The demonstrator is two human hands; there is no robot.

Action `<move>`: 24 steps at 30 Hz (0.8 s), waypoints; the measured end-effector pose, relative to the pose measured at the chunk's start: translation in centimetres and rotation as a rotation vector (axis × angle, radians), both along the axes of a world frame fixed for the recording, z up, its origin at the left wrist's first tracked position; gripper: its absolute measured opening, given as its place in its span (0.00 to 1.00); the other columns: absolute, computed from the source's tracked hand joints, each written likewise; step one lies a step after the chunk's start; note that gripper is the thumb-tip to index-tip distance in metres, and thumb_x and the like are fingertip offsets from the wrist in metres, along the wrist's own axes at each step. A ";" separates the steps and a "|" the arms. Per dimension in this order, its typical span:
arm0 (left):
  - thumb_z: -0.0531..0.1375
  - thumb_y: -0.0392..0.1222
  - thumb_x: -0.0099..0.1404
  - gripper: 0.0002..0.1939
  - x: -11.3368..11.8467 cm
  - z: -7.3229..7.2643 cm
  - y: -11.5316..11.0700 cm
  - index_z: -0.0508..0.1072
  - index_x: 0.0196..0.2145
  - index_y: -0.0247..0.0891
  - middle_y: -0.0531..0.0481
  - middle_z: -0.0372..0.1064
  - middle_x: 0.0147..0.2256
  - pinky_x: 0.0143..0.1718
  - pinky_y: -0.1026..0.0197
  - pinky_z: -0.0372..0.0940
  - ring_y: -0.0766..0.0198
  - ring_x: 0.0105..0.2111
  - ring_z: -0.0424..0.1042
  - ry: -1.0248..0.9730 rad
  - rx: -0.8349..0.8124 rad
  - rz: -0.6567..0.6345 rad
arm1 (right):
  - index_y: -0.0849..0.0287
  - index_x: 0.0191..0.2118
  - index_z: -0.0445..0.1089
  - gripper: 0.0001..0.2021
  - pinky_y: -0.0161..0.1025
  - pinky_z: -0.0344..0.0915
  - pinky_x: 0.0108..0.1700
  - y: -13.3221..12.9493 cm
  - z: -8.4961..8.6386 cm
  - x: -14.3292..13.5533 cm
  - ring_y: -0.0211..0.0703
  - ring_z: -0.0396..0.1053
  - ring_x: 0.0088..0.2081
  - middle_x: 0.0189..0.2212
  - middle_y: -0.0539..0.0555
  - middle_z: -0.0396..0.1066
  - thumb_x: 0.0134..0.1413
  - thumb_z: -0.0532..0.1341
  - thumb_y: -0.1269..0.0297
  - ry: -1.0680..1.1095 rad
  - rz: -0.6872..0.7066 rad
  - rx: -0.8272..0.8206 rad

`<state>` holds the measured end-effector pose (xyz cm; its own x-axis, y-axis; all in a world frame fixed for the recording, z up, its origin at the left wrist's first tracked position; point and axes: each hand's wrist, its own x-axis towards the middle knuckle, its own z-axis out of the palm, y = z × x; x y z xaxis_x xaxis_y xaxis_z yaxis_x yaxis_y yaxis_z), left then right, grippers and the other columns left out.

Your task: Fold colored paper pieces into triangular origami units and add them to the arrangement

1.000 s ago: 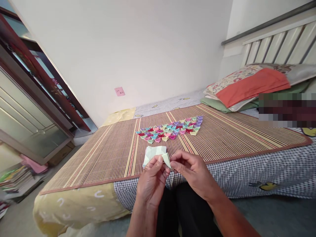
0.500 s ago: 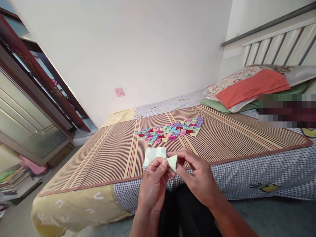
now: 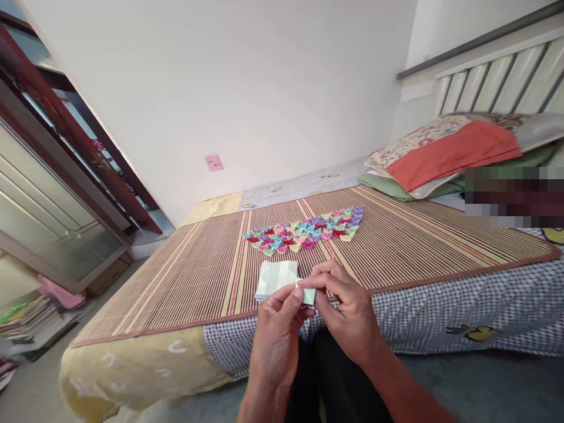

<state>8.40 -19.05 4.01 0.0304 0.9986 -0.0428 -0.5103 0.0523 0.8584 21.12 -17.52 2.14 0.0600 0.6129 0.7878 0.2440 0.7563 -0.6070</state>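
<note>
Between my two hands is a small pale green folded paper [image 3: 308, 295], now squarish in outline. My left hand [image 3: 279, 323] pinches its left side between thumb and fingers. My right hand [image 3: 346, 308] is closed on its right side and upper edge, with the fingertips meeting those of the left. Just beyond my left fingers, a stack of pale green paper sheets [image 3: 277, 277] lies on the mat. Farther back stand several small folded paper boats [image 3: 304, 231] in many colours, set in close slanting rows.
A striped bamboo mat [image 3: 194, 276] covers the bed, over a checked and yellow sheet [image 3: 145, 364]. Pillows [image 3: 453, 153] are piled at the right by a white radiator [image 3: 502, 76]. Books [image 3: 33, 311] lie low at the left, near a glazed door [image 3: 48, 205].
The paper in my hands has gone from a triangular outline to a squarish one. My right fingers have shifted left over its upper edge. The boats and the stack stay put.
</note>
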 end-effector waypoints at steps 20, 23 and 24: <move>0.74 0.46 0.56 0.12 -0.3 -0.4 -0.1 0.80 0.29 0.35 0.50 0.75 0.26 0.33 0.63 0.66 0.64 0.29 0.71 0.341 0.178 0.069 | 0.58 0.34 0.73 0.10 0.36 0.71 0.31 -0.1 -0.1 -0.2 0.41 0.72 0.29 0.28 0.51 0.73 0.63 0.64 0.57 0.287 0.169 -0.448; 0.71 0.46 0.59 0.12 -0.5 -0.5 -0.2 0.77 0.26 0.35 0.51 0.72 0.23 0.31 0.63 0.63 0.65 0.26 0.67 0.389 0.183 0.047 | 0.58 0.34 0.74 0.10 0.37 0.69 0.33 -0.1 0.2 0.2 0.42 0.71 0.30 0.29 0.52 0.73 0.64 0.63 0.58 0.203 0.185 -0.416; 0.70 0.45 0.60 0.12 -0.5 -0.5 -0.3 0.77 0.26 0.35 0.51 0.72 0.23 0.31 0.63 0.62 0.65 0.26 0.67 0.410 0.192 0.029 | 0.58 0.34 0.75 0.10 0.37 0.69 0.34 -0.1 0.4 0.4 0.42 0.71 0.31 0.30 0.52 0.74 0.65 0.63 0.58 0.168 0.195 -0.408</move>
<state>7.88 -19.32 3.55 0.0217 0.9898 0.1405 -0.1246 -0.1367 0.9827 21.50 -17.57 2.53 0.0193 0.8823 0.4703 -0.0057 0.4705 -0.8824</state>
